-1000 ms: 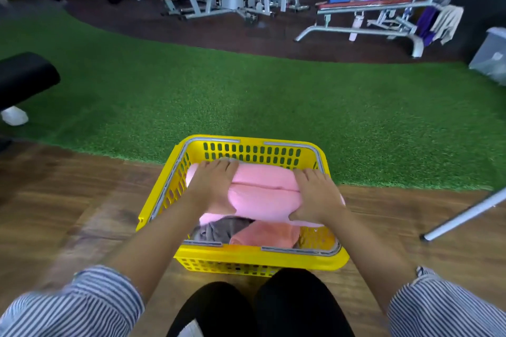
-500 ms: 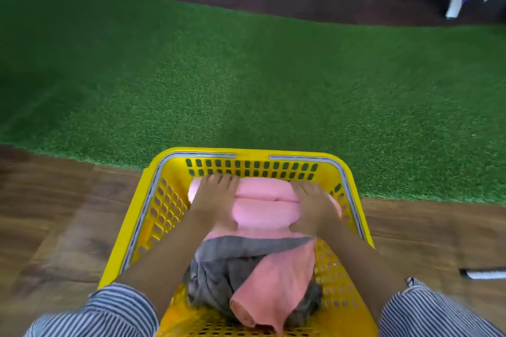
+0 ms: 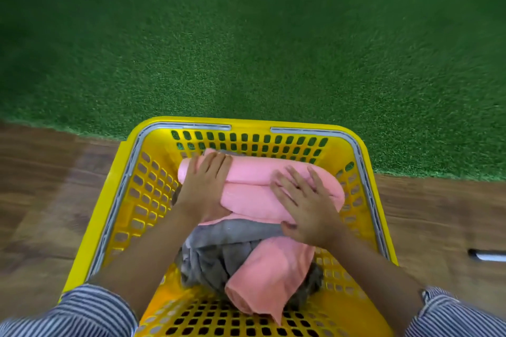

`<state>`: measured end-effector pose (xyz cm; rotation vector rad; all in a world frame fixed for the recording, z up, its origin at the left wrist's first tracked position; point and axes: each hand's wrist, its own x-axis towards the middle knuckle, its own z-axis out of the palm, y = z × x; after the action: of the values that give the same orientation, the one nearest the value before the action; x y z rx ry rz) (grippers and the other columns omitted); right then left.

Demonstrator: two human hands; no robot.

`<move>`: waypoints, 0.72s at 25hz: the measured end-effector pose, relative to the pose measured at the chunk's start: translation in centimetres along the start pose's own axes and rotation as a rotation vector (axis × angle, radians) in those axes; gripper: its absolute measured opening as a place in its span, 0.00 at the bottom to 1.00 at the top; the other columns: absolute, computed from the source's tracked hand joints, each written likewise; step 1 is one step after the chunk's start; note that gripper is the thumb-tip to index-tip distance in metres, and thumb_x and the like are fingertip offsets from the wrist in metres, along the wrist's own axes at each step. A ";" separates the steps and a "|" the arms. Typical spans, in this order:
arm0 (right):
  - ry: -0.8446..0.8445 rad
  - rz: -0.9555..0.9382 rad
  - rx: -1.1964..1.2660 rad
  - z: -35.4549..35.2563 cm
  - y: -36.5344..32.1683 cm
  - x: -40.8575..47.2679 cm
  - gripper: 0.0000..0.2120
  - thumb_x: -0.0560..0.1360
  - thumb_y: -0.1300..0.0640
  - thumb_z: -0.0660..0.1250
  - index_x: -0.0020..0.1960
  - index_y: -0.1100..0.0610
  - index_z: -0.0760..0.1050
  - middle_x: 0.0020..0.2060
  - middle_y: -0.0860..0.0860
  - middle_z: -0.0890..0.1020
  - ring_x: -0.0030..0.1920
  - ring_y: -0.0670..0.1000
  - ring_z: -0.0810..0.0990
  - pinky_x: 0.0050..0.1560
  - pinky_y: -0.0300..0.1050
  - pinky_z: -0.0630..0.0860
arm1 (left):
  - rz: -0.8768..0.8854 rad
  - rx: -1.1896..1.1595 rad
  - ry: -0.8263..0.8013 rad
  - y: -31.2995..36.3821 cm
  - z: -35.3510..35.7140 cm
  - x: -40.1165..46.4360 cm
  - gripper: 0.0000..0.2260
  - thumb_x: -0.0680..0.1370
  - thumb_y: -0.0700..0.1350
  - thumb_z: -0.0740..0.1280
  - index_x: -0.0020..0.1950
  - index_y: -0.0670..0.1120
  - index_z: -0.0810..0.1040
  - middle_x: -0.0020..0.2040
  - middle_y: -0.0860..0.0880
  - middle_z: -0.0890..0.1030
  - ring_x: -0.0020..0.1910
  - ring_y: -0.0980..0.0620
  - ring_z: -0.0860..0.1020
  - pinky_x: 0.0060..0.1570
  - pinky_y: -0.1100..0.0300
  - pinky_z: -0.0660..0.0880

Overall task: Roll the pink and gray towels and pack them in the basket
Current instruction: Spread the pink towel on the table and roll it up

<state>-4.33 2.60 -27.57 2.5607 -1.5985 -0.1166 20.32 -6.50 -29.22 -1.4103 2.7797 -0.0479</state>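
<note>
A yellow plastic basket (image 3: pixel 153 131) stands on the floor in front of me. Inside, at its far end, lies a rolled light pink towel (image 3: pixel 252 186). My left hand (image 3: pixel 204 186) rests flat on the roll's left end, fingers straight. My right hand (image 3: pixel 304 202) presses flat on its right end with fingers spread. Nearer to me in the basket lies a crumpled gray towel (image 3: pixel 219 254) with a salmon-pink towel (image 3: pixel 271 276) draped over it. My forearms hide part of the basket's inside.
The basket sits on a wooden floor (image 3: pixel 49 200) at the edge of green artificial turf (image 3: pixel 246 49). A white bar end with a black tip (image 3: pixel 490 256) lies on the floor at the right. My striped sleeves fill the bottom corners.
The view has tilted down and closer over the basket, so the gym machines have left the frame. My right hand's fingers have spread flat on the pink roll.
</note>
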 end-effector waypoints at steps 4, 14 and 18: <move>-0.050 0.076 -0.060 0.2 0.0 0.7 0.50 0.61 0.31 0.66 0.75 0.53 0.54 0.74 0.54 0.57 0.73 0.62 0.57 0.67 0.69 0.55 | 0.131 0.026 0.082 0.0 -0.1 -1.8 0.46 0.61 0.67 0.70 0.71 0.42 0.67 0.71 0.36 0.67 0.72 0.39 0.64 0.67 0.30 0.57; -0.018 0.181 -0.004 0.2 0.5 1.3 0.49 0.62 0.32 0.67 0.75 0.52 0.53 0.74 0.51 0.57 0.73 0.58 0.59 0.69 0.63 0.55 | 0.048 0.239 -0.029 0.2 -1.2 0.7 0.59 0.60 0.61 0.76 0.78 0.46 0.42 0.77 0.38 0.55 0.74 0.38 0.57 0.70 0.34 0.50; 0.053 0.128 0.036 0.3 -2.0 0.5 0.47 0.64 0.39 0.69 0.75 0.56 0.54 0.74 0.53 0.58 0.74 0.55 0.56 0.70 0.61 0.52 | 0.075 0.174 0.042 0.1 0.3 -1.0 0.58 0.54 0.58 0.79 0.77 0.45 0.52 0.76 0.39 0.59 0.74 0.38 0.58 0.68 0.31 0.54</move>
<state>-2.41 2.96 -28.15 2.4559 -1.7542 -0.0078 20.84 -5.67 -29.47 -1.2781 2.7789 -0.3129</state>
